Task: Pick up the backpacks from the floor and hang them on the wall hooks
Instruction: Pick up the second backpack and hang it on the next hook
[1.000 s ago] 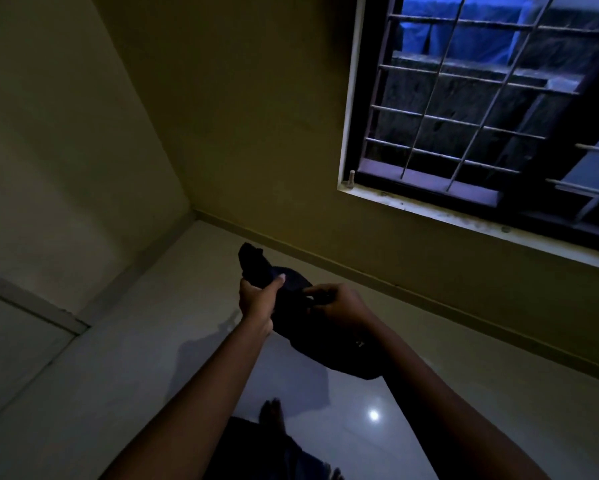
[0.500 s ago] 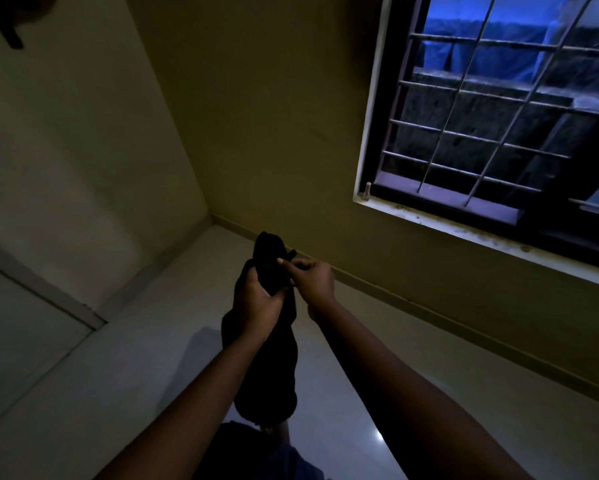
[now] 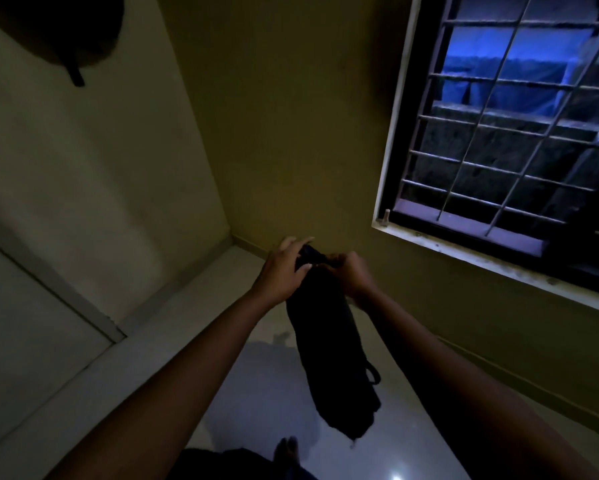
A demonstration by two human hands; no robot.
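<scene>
Both hands (image 3: 320, 271) gripping hanging black backpack (image 3: 332, 351)

A limp black cloth backpack (image 3: 329, 348) shows a matt, soft weave that gives back no light. Beneath it, the pale polished tile floor (image 3: 173, 320) is smooth and glossy, mirroring a lamp as a bright spot at its near edge. The yellowish painted walls (image 3: 291, 133) look flat and matt. Thin grey metal window bars (image 3: 492, 81) carry a dull sheen above a rough, flaking white-painted sill (image 3: 498, 268).
</scene>
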